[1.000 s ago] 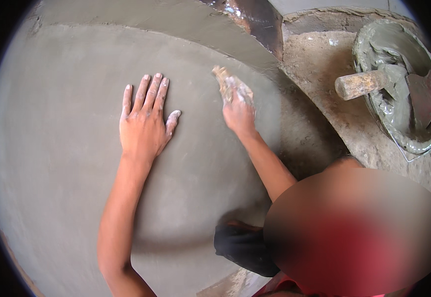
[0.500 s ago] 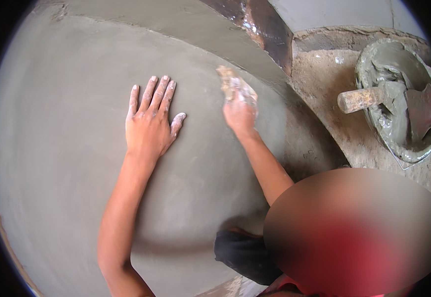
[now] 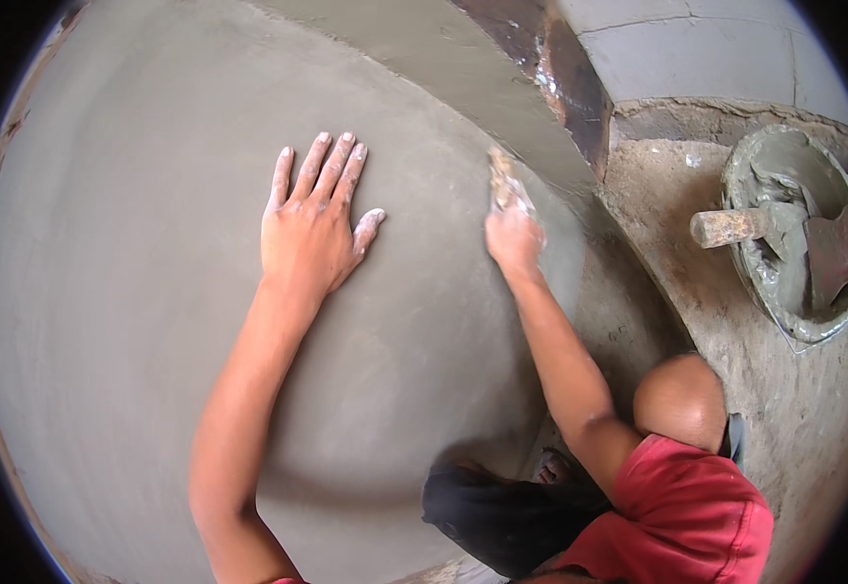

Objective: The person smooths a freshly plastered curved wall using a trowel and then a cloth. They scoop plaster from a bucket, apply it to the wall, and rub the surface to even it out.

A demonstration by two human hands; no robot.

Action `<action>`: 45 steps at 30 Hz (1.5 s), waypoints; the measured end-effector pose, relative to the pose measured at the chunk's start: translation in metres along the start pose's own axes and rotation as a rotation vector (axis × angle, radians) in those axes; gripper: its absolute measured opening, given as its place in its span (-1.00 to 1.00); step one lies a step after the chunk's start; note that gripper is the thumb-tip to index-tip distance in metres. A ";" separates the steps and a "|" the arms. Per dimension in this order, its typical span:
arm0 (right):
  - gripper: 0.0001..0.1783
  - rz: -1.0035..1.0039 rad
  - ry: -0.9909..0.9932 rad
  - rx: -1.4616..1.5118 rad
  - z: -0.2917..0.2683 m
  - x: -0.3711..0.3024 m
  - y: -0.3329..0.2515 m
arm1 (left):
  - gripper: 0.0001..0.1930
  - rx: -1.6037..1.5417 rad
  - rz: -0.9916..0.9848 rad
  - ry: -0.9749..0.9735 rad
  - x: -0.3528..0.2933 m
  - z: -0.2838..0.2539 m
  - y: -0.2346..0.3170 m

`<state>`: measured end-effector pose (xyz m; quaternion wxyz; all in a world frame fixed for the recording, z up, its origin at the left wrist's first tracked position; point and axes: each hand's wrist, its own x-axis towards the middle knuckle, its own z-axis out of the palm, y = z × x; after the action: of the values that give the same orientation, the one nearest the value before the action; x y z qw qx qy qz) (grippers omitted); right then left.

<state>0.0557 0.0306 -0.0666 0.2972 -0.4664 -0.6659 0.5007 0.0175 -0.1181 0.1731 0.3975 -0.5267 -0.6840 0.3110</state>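
My left hand [image 3: 312, 229] lies flat on a broad, smooth grey plastered surface [image 3: 151, 292], with its fingers stretched out and nothing in it. Pale smears of plaster mark its fingertips and thumb. To its right, my right hand [image 3: 515, 236] is closed round a tan, ragged sponge-like piece [image 3: 504, 175], smeared with white. That piece is against the same surface, near its upper right edge. Motion blurs the right hand a little, so the exact grip is hard to make out.
On the rough concrete floor [image 3: 735, 321] at right stands a bucket [image 3: 750, 248] of wet grey mortar. A trowel [image 3: 730, 227] with a wooden handle rests in it. A plastered ledge [image 3: 424, 58] borders the surface above. My bent knee [image 3: 682, 394] is at lower right.
My right hand has moved to the right and slightly down in the picture with the sponge-like piece. The view has shifted somewhat; my left hand stays flat on the surface.
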 end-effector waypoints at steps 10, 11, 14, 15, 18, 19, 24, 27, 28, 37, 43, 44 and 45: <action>-0.27 -0.483 0.275 -0.049 0.017 0.010 -0.035 | -0.26 0.022 -0.024 0.005 -0.006 0.000 0.001; -0.27 -0.390 0.201 -0.026 0.006 0.013 -0.031 | -0.26 0.023 -0.036 0.016 -0.007 0.001 0.000; -0.29 -0.169 -0.063 -0.147 -0.014 0.013 -0.007 | -0.27 0.021 -0.084 0.046 -0.010 0.008 0.005; -0.29 -0.094 -0.025 -0.186 -0.013 0.008 -0.002 | -0.27 0.028 -0.093 0.041 -0.011 0.009 0.007; -0.32 -0.608 0.221 -0.194 0.006 -0.003 -0.015 | -0.27 0.011 -0.107 0.052 -0.009 0.009 0.009; -0.32 -0.786 0.340 -0.138 0.012 -0.002 -0.031 | -0.27 -0.011 -0.112 0.016 -0.010 0.006 0.009; -0.28 -0.676 0.147 -0.109 -0.025 0.011 -0.105 | -0.27 0.061 -0.175 0.074 -0.005 -0.027 -0.040; -0.29 -0.246 -0.109 -0.177 -0.064 -0.011 -0.113 | -0.26 0.086 -0.186 0.099 0.000 -0.036 -0.057; -0.30 -0.177 -0.208 -0.183 -0.069 -0.021 -0.118 | -0.26 0.105 -0.181 0.096 0.002 -0.037 -0.059; -0.30 -0.655 0.217 0.070 -0.027 0.008 -0.175 | -0.29 0.165 -0.251 0.106 0.012 -0.058 -0.084; -0.29 -0.775 0.153 0.034 -0.063 -0.033 -0.200 | -0.33 0.238 -0.214 0.128 0.023 -0.052 -0.083; -0.29 -0.802 0.128 0.068 -0.067 -0.032 -0.205 | -0.34 0.232 -0.215 0.137 0.025 -0.052 -0.083; -0.28 -0.863 0.065 0.120 -0.067 -0.032 -0.211 | -0.35 0.222 -0.230 0.120 0.026 -0.052 -0.084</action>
<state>0.0579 0.0135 0.1569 0.5264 -0.1428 -0.7598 0.3537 0.0202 -0.1140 0.2750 0.5262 -0.4154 -0.6764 0.3050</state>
